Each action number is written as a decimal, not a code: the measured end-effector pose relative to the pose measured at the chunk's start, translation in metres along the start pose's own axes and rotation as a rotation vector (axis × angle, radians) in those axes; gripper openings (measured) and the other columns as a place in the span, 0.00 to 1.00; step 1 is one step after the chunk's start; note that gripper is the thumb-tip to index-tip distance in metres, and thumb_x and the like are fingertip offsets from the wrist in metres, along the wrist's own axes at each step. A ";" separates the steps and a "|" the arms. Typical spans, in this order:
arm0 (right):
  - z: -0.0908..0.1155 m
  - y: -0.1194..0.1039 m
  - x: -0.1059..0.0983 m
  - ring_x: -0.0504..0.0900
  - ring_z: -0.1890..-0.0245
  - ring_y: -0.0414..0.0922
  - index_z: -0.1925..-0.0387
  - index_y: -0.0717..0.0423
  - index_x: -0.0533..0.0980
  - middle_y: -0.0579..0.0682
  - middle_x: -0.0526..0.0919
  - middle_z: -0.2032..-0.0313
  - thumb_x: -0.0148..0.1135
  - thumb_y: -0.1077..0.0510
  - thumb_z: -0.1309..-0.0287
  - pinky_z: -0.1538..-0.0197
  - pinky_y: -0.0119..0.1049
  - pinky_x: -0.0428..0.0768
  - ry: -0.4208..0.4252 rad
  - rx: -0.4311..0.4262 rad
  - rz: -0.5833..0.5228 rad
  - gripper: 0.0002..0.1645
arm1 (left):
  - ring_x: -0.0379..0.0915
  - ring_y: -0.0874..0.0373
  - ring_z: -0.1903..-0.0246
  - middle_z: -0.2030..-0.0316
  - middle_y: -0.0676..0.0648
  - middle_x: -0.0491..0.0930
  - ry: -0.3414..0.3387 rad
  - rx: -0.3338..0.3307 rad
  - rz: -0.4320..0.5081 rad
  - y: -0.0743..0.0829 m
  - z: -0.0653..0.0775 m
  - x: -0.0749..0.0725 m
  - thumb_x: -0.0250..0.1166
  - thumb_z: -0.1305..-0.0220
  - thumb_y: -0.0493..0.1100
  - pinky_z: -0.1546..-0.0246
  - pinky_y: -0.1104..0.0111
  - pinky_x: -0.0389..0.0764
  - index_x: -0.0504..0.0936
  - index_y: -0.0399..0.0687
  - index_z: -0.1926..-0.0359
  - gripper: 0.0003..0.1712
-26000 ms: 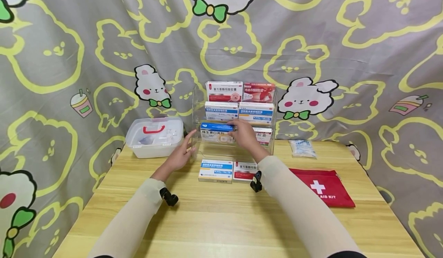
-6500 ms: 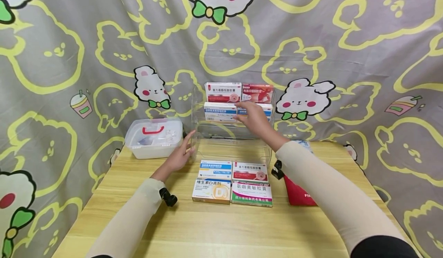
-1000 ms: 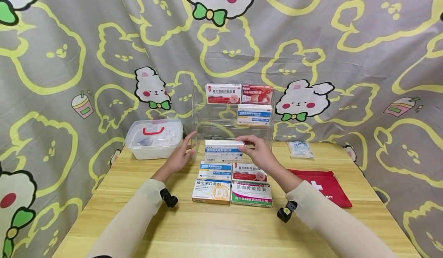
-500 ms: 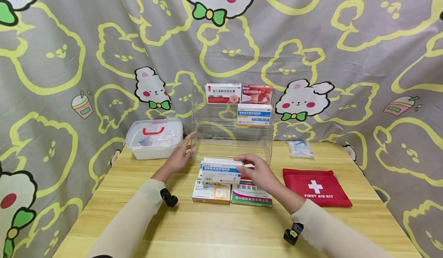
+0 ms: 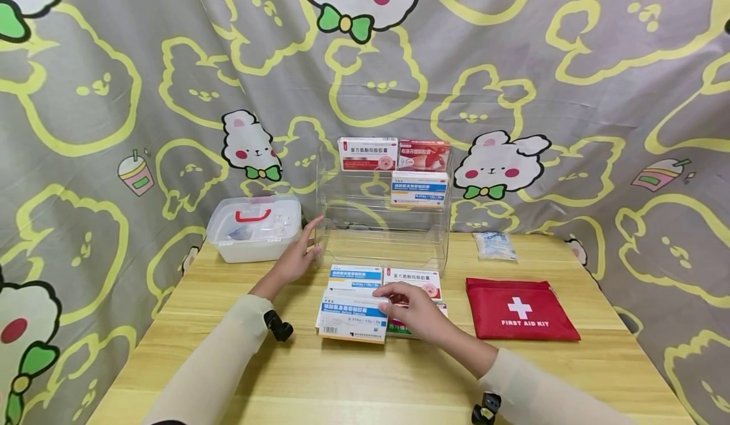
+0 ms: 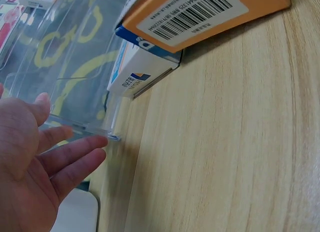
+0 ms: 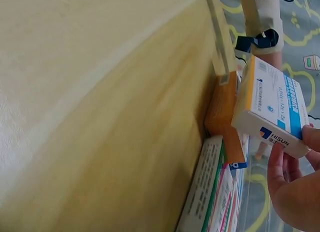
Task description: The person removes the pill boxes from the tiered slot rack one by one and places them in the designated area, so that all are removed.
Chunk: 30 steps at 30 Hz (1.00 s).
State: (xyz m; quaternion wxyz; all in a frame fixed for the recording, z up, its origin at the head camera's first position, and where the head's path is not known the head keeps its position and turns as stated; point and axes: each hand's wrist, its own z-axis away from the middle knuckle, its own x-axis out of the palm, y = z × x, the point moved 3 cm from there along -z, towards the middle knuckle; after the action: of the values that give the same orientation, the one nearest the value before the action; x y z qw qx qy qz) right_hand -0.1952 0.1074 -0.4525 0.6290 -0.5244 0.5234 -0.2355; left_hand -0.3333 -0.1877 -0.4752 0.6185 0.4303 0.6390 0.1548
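My right hand (image 5: 413, 314) pinches a white-and-blue medicine box (image 5: 353, 319) by its right end. In the right wrist view that box is tilted above an orange-sided vitamin D box (image 7: 217, 110), which it mostly covers in the head view. Beside that lies a green-and-white medicine box (image 5: 402, 330), partly behind my hand. Just behind are another white-and-blue box (image 5: 355, 275) and a red-and-white box (image 5: 419, 277), flat on the table. My left hand (image 5: 293, 257) has its fingers extended at the left side of the clear tiered rack (image 5: 445, 228).
The rack's top tier holds a red-and-white box (image 5: 367, 154) and a red box (image 5: 424, 156); a white-and-blue box (image 5: 419, 190) stands below. A lidded plastic case (image 5: 253, 228) is at left. A red first aid pouch (image 5: 521, 311) and plastic packet (image 5: 495, 246) lie right.
Since the earliest frame, the third tier's boxes have come down to the table. Lately my right hand has brought a white-and-blue box from the second tier down and nearer. The left hand stays put.
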 end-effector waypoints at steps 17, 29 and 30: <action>0.006 0.005 0.027 0.81 0.58 0.45 0.49 0.53 0.85 0.52 0.85 0.48 0.65 0.60 0.30 0.56 0.32 0.79 -0.074 0.033 0.024 0.11 | 0.69 0.32 0.33 0.28 0.26 0.64 -0.008 0.006 0.006 -0.001 0.000 0.000 0.55 0.21 0.35 0.74 0.61 0.78 0.43 0.66 0.17 0.44; 0.013 0.010 0.039 0.77 0.62 0.39 0.49 0.47 0.83 0.41 0.81 0.58 0.63 0.57 0.28 0.57 0.32 0.78 -0.024 -0.012 0.210 0.09 | 0.69 0.32 0.33 0.29 0.26 0.66 -0.002 0.010 -0.010 -0.002 0.000 0.000 0.56 0.21 0.35 0.74 0.63 0.78 0.43 0.66 0.17 0.45; 0.013 0.010 0.040 0.76 0.62 0.38 0.49 0.47 0.83 0.41 0.81 0.58 0.63 0.56 0.28 0.57 0.32 0.77 -0.017 -0.018 0.233 0.09 | 0.70 0.32 0.33 0.30 0.26 0.66 -0.001 0.011 -0.009 -0.002 0.000 0.000 0.56 0.21 0.35 0.74 0.62 0.78 0.43 0.65 0.17 0.45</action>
State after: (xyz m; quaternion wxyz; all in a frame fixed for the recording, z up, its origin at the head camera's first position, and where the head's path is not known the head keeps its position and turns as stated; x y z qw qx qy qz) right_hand -0.1722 0.0828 -0.4791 0.6520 -0.4676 0.5772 -0.1517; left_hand -0.3345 -0.1889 -0.4768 0.6171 0.4309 0.6415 0.1481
